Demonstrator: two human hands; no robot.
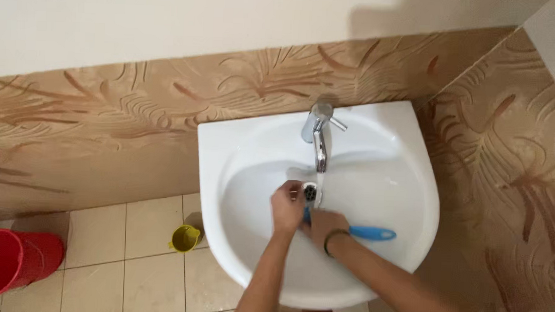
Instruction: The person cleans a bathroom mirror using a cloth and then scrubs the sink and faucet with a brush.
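Observation:
Both my hands are over the bowl of a white wall-hung sink [412, 179], under water running from a chrome tap [318, 136]. My right hand [324, 226], with a dark band at the wrist, grips a brush with a blue handle [373, 233] that sticks out to the right. My left hand [286, 207] is closed around the brush's head end, next to the drain [310, 190]. The brush head itself is hidden between my hands.
The sink stands in a corner of brown patterned wall tiles. On the beige floor tiles to the left stand a small yellow cup [185, 237] and a red bucket [12, 260] at the frame's left edge.

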